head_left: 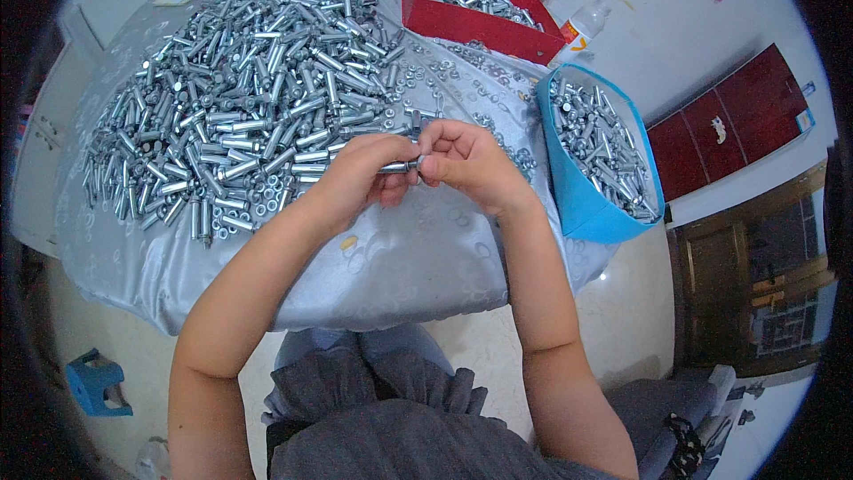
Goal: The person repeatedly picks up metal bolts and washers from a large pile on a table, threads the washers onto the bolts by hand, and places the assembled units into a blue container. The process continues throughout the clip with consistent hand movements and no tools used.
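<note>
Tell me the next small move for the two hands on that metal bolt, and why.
Probably keep the left hand steady and twist with the right hand: both pinch one metal bolt between them above the cloth-covered table, right fingertips at its end.

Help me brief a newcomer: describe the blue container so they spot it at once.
Start at the round table under its silvery cloth. At the table's right edge, beyond the right hand, stands the blue container, full of metal bolts. Unlike the red box farther back, it is blue, with a rounded open top.
</note>
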A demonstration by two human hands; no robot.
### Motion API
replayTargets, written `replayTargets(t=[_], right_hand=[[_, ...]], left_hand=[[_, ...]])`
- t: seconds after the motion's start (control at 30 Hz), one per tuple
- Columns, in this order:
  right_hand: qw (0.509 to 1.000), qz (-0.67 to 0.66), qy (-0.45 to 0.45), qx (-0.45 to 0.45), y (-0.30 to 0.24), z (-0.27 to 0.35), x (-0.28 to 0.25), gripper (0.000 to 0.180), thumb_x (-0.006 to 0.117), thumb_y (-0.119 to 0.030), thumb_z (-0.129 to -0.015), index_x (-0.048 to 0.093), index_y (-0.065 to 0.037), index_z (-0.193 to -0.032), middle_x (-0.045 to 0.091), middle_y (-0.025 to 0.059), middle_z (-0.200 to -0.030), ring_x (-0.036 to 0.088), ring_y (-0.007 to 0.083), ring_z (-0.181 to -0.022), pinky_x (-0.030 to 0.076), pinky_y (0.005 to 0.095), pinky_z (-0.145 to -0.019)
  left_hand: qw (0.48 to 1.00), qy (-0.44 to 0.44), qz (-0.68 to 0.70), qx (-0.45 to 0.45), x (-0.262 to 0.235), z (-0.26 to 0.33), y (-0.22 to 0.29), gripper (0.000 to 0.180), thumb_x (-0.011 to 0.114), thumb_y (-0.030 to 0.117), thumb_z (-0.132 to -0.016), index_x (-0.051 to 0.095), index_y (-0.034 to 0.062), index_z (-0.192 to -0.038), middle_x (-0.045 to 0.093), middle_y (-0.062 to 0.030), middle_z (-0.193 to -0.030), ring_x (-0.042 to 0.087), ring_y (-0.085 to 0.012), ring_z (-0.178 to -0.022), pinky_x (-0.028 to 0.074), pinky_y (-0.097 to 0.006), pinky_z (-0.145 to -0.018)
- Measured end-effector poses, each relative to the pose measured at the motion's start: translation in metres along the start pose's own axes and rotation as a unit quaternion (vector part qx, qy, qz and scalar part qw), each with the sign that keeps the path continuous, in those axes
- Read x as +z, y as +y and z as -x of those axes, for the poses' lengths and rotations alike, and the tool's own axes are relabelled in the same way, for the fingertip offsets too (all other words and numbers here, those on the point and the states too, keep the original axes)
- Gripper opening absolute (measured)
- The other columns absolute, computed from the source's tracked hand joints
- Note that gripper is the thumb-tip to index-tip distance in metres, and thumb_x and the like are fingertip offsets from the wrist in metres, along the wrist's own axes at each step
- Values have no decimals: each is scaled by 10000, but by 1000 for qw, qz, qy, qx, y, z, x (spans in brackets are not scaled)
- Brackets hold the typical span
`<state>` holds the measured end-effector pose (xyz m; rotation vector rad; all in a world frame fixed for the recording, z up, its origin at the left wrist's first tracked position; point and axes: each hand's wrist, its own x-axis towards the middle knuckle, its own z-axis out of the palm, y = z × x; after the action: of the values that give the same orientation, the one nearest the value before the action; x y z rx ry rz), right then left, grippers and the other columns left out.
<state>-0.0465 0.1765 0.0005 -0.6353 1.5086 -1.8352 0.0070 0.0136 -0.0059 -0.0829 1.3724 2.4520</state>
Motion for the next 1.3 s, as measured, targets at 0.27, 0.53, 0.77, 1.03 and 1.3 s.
replayTargets(t=[0.27, 0.53, 0.77, 1.03, 1.3], right_hand=[[999, 26, -38, -10, 3, 2, 6, 192, 677, -93, -707, 517, -41, -800, 580, 35, -795, 566, 107, -742, 435, 197, -658], [998, 30, -63, -5, -1, 5, 6, 115, 623, -20, -740, 544, -9, -823, 580, 37, -772, 561, 96, -712, 448, 206, -646], [998, 56, -13, 21, -8, 7, 10, 129, 634, -62, -730, 555, -16, -821, 594, 47, -691, 572, 105, -596, 395, 188, -477], [999, 18, -44, 7, -5, 7, 9, 139, 634, -44, -715, 530, -22, -804, 599, 57, -664, 588, 131, -551, 382, 190, -425], [997, 5, -70, 15, -7, 8, 7, 189, 657, -54, -699, 516, -39, -823, 589, 49, -656, 581, 129, -550, 382, 195, -442]], left_hand=[[998, -13, -62, -3, -15, -5, -7, 414, 482, 456, -801, 486, 79, -629, 433, -6, -547, 349, -98, -402, 249, -222, -376], [994, -13, -109, -14, -6, 2, -4, 523, 451, 529, -781, 512, 57, -566, 444, -24, -473, 336, -95, -355, 228, -217, -354], [993, -34, -109, 5, -10, 0, -9, 590, 384, 566, -793, 494, 61, -510, 383, -5, -413, 311, -96, -340, 202, -228, -351], [992, -48, -114, 4, -3, 6, -4, 643, 310, 548, -850, 346, 88, -402, 315, -17, -382, 301, -106, -347, 230, -239, -368], [988, -31, -150, 26, 7, 9, -2, 677, 286, 611, -825, 449, 68, -455, 325, 10, -381, 260, -105, -320, 198, -246, -343]])
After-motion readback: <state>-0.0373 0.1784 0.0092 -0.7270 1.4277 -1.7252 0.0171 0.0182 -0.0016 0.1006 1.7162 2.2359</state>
